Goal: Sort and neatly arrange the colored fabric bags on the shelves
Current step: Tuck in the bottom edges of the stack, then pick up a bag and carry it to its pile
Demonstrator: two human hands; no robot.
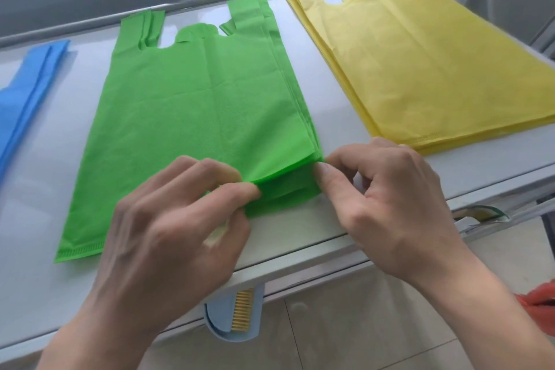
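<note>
Green bags [192,105] lie stacked on a white shelf [345,117] between blue bags [27,84] and yellow bags [420,63]; the left hand [168,225] and right hand [390,189] pinch the stack's near corner.

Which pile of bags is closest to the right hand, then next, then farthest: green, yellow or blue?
1. The green bags: the right hand pinches their near right corner, in the middle of the shelf.
2. The yellow bags: just beyond the hand, on the right.
3. The blue bags: at the far left edge, past the green pile.
</note>
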